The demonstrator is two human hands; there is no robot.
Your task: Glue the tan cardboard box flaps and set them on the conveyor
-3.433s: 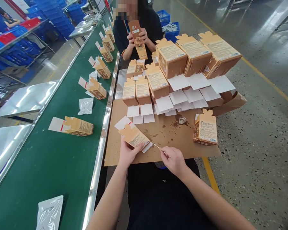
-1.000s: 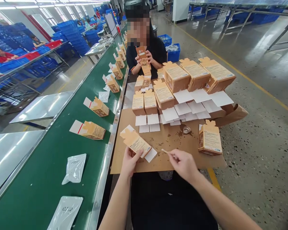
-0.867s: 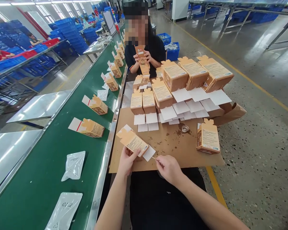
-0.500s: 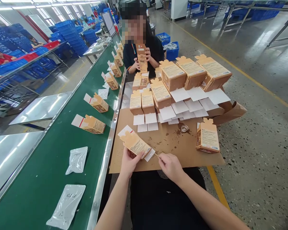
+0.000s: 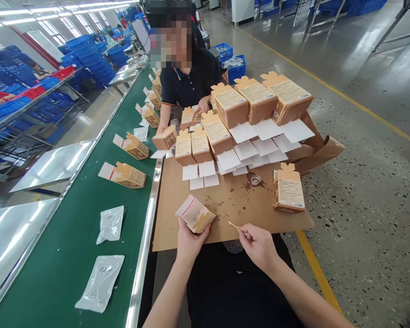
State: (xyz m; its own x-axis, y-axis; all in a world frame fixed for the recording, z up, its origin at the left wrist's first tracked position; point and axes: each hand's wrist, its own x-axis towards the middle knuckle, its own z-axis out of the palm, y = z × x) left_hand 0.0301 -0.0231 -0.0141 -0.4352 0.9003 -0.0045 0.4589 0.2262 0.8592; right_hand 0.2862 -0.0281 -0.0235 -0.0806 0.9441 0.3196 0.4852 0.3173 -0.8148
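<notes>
Hands sit low at the near edge of a brown cardboard sheet, well apart from each other. The person's left hand cradles a small kraft carton from below, its fingers curled against the underside, while the right hand pinches a thin wooden stick between thumb and fingertips. The carton's long axis runs on a slant: its white flap, marked with a red stripe, points away and to the person's left, and its scalloped tan tab lies toward the person's right. The left hand is directly beneath the carton. The right hand is the farther one, off to the right, with the stick's tip aimed toward the carton, near it but not touching.

Stacked cartons with white flaps fill the far part of the sheet, and a small glass dish sits among brown stains. Across the sheet, a co-worker's hand rests beside the stacks. A green conveyor belt carrying more cartons and foil pouches runs along the left.
</notes>
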